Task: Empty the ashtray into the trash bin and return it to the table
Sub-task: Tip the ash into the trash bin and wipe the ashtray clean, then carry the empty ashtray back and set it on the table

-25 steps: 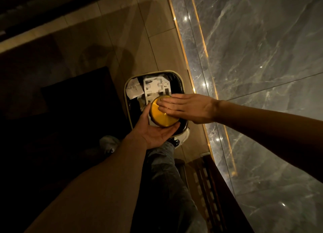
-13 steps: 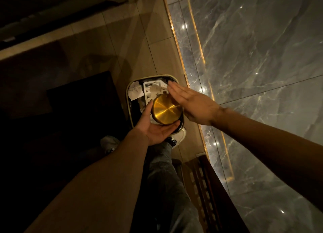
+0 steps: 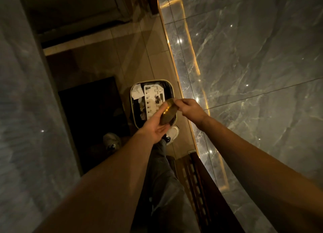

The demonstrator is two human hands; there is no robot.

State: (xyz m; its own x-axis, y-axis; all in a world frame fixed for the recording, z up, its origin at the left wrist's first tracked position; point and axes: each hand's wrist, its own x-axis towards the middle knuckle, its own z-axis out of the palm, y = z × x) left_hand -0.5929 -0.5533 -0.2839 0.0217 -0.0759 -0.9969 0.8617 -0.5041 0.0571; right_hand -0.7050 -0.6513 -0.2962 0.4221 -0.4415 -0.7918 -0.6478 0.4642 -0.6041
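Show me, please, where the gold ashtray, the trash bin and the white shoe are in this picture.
gold ashtray point(image 3: 169, 114), head view, on its tilted round metal face.
trash bin point(image 3: 150, 81), head view, on the pale far rim.
white shoe point(image 3: 173, 131), head view, on the toe, just below the bin.

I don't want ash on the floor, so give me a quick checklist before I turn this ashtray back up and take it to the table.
1. Ashtray over the trash bin: ok, it is held above the near right part of the opening.
2. Both hands on it: ok, left hand supports it from below, right hand pinches the upper rim.
3. Ashtray tipped: ok, it is tilted steeply on edge.
4. Ashtray fully emptied: cannot tell, its inside faces away and the light is dim.
5. Room in the bin: ok, paper waste lies inside, below the rim.
6. Feet clear of falling ash: cannot tell, a white shoe sits right beside the bin.
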